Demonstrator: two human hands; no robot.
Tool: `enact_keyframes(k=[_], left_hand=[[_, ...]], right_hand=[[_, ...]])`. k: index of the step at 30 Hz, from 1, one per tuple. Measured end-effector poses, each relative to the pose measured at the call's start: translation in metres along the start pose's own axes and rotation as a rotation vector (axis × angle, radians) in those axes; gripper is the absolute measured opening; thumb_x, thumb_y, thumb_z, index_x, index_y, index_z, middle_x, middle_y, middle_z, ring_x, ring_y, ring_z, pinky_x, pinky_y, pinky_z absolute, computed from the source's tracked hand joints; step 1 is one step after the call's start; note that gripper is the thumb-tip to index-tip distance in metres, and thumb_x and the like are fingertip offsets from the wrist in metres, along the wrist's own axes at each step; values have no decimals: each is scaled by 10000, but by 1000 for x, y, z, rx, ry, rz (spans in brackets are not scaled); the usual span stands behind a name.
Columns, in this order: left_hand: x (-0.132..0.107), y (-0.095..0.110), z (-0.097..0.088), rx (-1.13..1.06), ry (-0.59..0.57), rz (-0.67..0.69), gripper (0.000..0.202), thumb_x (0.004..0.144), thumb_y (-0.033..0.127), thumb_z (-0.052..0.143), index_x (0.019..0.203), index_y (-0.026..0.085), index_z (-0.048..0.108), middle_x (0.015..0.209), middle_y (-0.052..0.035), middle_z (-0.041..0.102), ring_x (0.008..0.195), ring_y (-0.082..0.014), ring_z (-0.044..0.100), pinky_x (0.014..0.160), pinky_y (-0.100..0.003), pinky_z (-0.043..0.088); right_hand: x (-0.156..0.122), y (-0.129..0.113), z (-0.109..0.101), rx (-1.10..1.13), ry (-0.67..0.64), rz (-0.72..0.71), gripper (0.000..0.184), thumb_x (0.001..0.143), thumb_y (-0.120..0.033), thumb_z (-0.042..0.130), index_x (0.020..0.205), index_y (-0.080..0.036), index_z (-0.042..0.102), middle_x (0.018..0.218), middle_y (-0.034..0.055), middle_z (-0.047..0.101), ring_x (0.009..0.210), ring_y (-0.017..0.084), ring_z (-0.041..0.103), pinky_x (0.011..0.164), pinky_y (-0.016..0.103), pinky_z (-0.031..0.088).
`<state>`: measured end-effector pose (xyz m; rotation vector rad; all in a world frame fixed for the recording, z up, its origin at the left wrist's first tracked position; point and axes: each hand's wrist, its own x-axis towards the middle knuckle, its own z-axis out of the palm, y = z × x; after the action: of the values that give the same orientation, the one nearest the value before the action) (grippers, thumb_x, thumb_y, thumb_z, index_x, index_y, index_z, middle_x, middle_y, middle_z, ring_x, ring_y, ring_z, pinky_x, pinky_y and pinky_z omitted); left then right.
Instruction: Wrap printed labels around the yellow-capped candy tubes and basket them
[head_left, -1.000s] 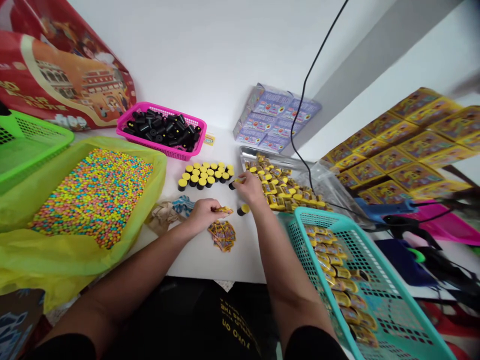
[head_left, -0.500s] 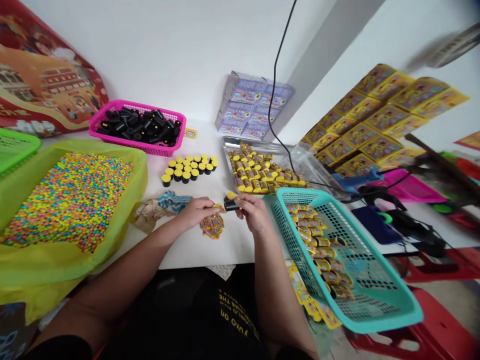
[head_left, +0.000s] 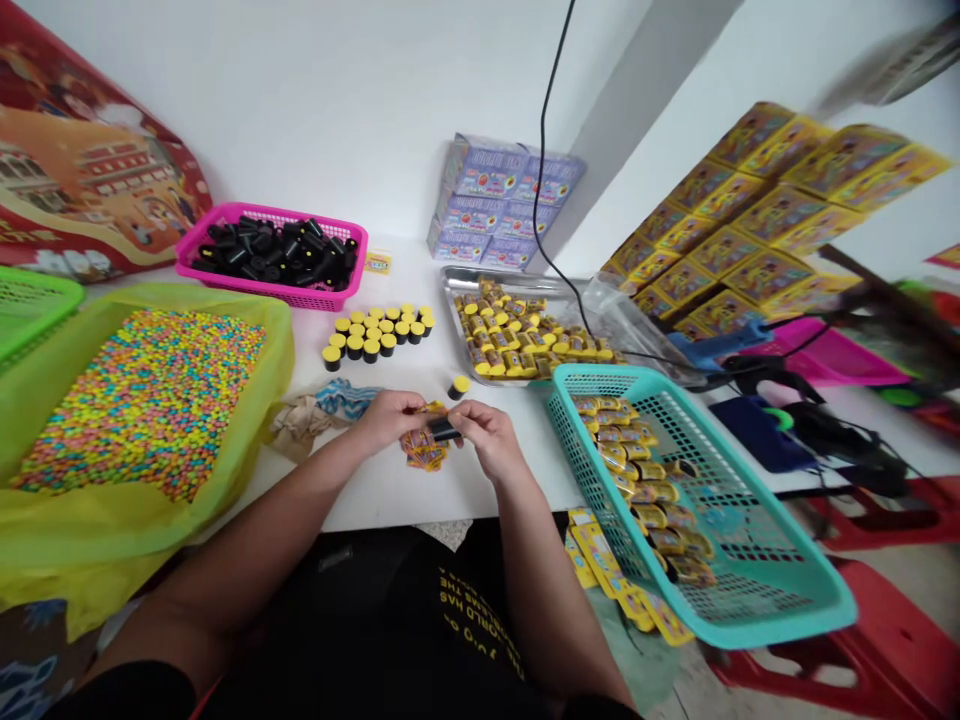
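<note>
My right hand is closed on a small black canister, held on its side just above the table. The fingers of my left hand pinch a printed yellow-and-purple wrapper sleeve at the canister's other end. Whether the sleeve is around the canister or only against it I cannot tell. Below both hands lies a loose pile of similar sleeves. One black canister with a yellow lid stands upright just beyond my right hand. Several more yellow-lidded canisters stand grouped farther left.
A pink basket of black canisters sits behind. Left is a yellow-lined tub of coloured candies, beside a crumpled cloth. Right are a metal tray and a teal basket with wrapped canisters. A black cable hangs over the tray.
My right hand has brought the black canister left and slightly down, toward the sleeve in my left hand. The lone yellow-lidded canister behind it now shows fully.
</note>
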<state>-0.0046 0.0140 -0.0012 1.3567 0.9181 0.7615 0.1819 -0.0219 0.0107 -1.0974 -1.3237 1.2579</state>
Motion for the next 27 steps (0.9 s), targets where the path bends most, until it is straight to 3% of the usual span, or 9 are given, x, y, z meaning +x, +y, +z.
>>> enact_keyframes(k=[3,6,10,15,20,27], left_hand=[[0,3,-1,-115,-46,-31,390,708,514,718,704,140,607,507,1,590,412,-104,532,400,-206,367],[1,5,-3,-194,-10,-48,389,675,491,752,754,124,647,557,-16,623,435,-113,563,385,-203,372],[2,4,-4,-159,45,-18,380,624,452,799,698,111,648,486,-6,592,389,-89,507,368,-196,344],[-1,4,-3,-123,2,1,377,557,405,850,669,115,637,488,4,596,367,-56,453,349,-179,295],[-3,6,-2,-133,-81,-7,360,566,377,855,698,110,653,536,-15,631,431,-87,547,392,-186,388],[-2,5,-4,-141,-101,-27,368,587,372,852,744,94,668,560,-41,656,453,-107,579,435,-214,459]], right_hand=[[2,5,3,6,19,30,247,715,-404,726,643,-184,640,517,-28,572,475,106,461,503,246,375],[1,6,3,-20,12,69,242,699,-407,730,642,-187,644,544,-14,606,490,121,495,507,259,407],[-1,6,-2,-12,31,61,219,706,-393,720,654,-187,670,585,-5,626,514,125,518,520,264,435],[0,2,-13,109,118,29,224,718,-404,671,680,-183,675,686,22,655,526,122,532,493,263,434],[-1,-1,-14,120,72,66,234,706,-403,698,658,-184,630,538,-24,544,461,104,471,454,244,378],[-4,-6,-13,162,33,59,224,686,-393,715,688,-175,660,530,-25,546,439,90,446,440,232,337]])
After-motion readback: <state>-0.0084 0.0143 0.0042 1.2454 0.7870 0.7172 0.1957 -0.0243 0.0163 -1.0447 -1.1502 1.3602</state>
